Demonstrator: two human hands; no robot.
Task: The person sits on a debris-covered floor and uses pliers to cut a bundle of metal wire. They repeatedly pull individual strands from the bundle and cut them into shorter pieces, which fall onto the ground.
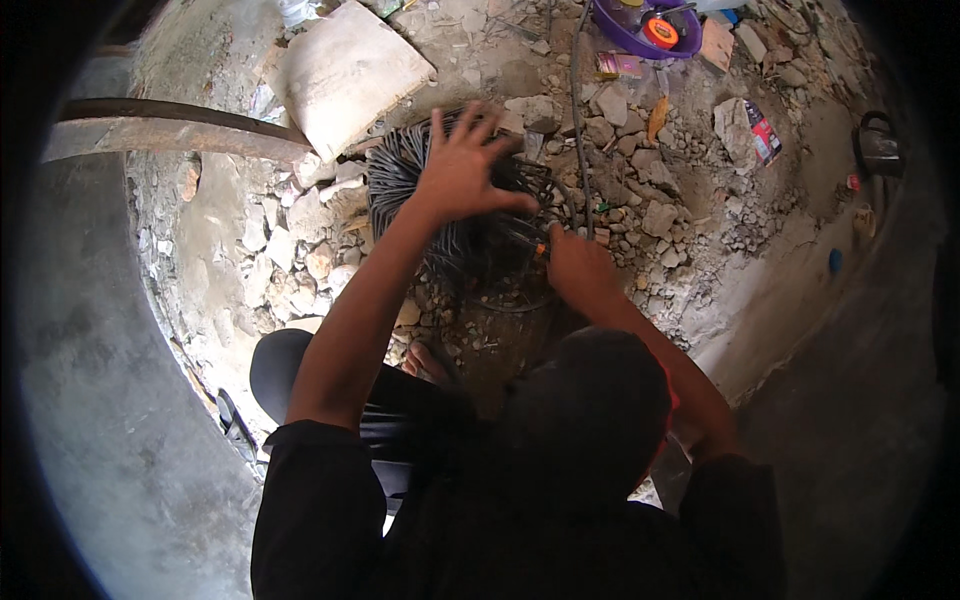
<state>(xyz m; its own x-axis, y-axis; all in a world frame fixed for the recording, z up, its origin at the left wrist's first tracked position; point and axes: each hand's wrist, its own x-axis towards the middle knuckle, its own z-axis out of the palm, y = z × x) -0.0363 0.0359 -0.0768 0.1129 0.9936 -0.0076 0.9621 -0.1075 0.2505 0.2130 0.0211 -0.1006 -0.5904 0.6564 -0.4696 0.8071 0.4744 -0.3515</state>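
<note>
A thick coil of thin black wire [400,185] lies on the rubble in front of me. My left hand [465,160] is spread flat on top of the coil, fingers wide apart, pressing on the strands. My right hand [580,270] is closed at the coil's right edge, pinching a small orange-tipped tool [541,248] against the wires. What lies under that hand is hidden. My bare foot [425,360] shows just below the coil, and my head and dark shirt fill the lower middle of the view.
Broken stones and grit [640,200] cover the ground. A flat pale slab [340,75] lies beyond the coil, with a rusty steel beam [150,135] at left. A black hose [577,100] runs toward a purple basin [625,35]. Concrete walls curve round both sides.
</note>
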